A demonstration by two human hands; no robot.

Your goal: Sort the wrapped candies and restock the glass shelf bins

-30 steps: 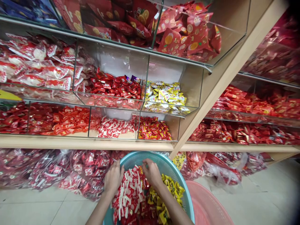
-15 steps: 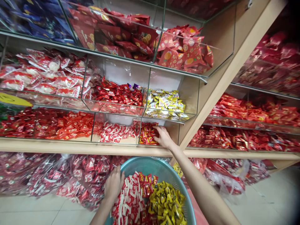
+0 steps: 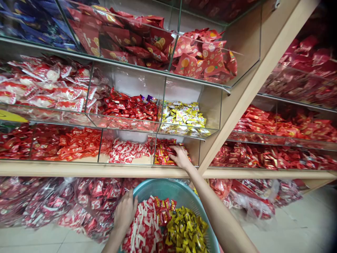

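Note:
A teal basket [image 3: 176, 184] holds red-and-white candies [image 3: 144, 225], some red packets and yellow candies [image 3: 186, 230]. My left hand [image 3: 125, 211] is closed on the basket's left rim. In the lowest shelf row, my right hand [image 3: 180, 157] reaches over the front edge into the rightmost compartment. Its fingers are apart and bent onto the red-and-yellow packets [image 3: 162, 153]; nothing is seen held, though the fingertips are partly among the packets. To the left lies a compartment of small red-and-white candies [image 3: 127, 151].
Clear dividers and a wooden ledge [image 3: 79, 169] edge the shelves. A slanting wooden post [image 3: 237, 105] stands right of my right hand. Above sit yellow-and-white candies [image 3: 183, 116]. Plastic bags of red candy [image 3: 97, 196] lie below the ledge.
The view has shifted slightly, so the shelves sit a little further left. My right hand remains in the same compartment, its fingers a little deeper over the packets. My left hand stays on the rim.

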